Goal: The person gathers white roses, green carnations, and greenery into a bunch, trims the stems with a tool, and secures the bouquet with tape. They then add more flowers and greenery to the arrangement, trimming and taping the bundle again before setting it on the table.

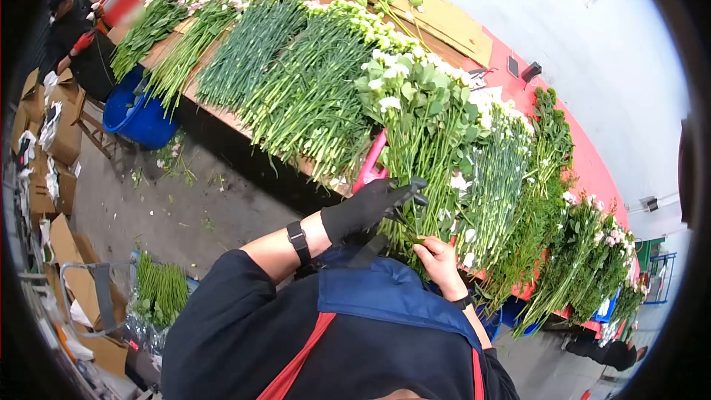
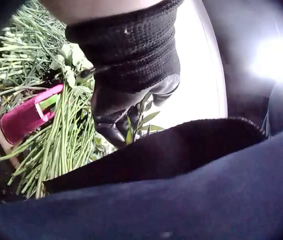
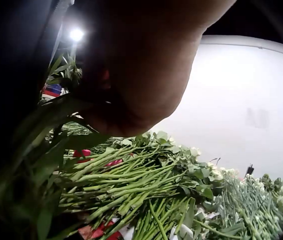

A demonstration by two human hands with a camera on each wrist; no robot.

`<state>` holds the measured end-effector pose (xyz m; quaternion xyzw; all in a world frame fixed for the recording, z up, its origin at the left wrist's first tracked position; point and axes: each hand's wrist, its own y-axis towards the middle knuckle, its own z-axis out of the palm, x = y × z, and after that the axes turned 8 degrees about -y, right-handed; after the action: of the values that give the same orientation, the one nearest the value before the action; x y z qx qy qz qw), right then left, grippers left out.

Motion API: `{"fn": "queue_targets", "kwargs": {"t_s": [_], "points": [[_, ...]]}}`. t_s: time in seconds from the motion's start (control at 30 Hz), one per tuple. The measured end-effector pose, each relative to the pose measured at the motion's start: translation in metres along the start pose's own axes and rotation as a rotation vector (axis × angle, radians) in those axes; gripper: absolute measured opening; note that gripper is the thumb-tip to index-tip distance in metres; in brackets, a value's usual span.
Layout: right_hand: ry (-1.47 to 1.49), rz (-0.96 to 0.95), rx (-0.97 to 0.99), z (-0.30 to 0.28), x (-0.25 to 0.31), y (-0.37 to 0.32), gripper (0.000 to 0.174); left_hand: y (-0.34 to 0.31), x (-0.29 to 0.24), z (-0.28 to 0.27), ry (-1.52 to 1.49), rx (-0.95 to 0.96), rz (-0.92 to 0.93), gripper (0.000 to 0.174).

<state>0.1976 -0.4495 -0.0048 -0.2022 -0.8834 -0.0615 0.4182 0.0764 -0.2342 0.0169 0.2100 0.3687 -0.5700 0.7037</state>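
My left hand point(image 1: 374, 206), in a black glove, is at the cut ends of the white-flowered stems point(image 1: 422, 126) at the table edge. In the left wrist view its curled fingers hold a leafy green stem point(image 2: 144, 120). My bare right hand point(image 1: 440, 261) is just to the right and nearer my body, thumb and fingers pinching the lower leafy greenery. Long leaves point(image 3: 44, 165) hang blurred beside it in the right wrist view; its fingertips are mostly in shadow. A pink plastic piece point(image 2: 29, 117) with a green part lies against the stems, left of the gloved hand.
Bundles of long green stems point(image 1: 311, 81) cover the table to the left, with more white flowers and greenery point(image 1: 544, 170) on the red tabletop point(image 1: 592, 155) to the right. A blue bucket point(image 1: 141, 118) and cardboard boxes point(image 1: 70, 252) stand on the floor. Another person point(image 1: 70, 41) works at far left.
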Motion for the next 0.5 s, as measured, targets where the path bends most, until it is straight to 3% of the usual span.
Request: {"fn": "queue_targets", "kwargs": {"t_s": [0.13,0.17,0.27,0.3,0.33,0.5], "points": [[-0.005,-0.037,-0.064,0.005,0.013,0.001,0.019,-0.008,-0.008,-0.007,0.213,-0.029,-0.126,0.046],[-0.002,-0.02,-0.049,0.004,0.012,0.0,0.021,-0.002,0.006,-0.013,0.075,0.047,-0.041,0.041],[-0.009,-0.051,-0.05,-0.008,0.008,-0.004,0.022,0.002,0.008,-0.007,0.028,0.038,-0.101,0.041],[-0.034,-0.062,-0.022,-0.019,0.012,-0.004,0.024,0.002,0.001,0.003,-0.016,0.121,-0.046,0.046],[-0.044,-0.029,0.015,-0.029,0.018,-0.004,0.026,0.012,0.013,0.0,-0.304,0.139,-0.149,0.05],[0.01,-0.064,0.306,-0.095,0.001,0.016,0.036,0.039,-0.004,0.039,-0.266,-0.04,-0.183,0.049]]}}
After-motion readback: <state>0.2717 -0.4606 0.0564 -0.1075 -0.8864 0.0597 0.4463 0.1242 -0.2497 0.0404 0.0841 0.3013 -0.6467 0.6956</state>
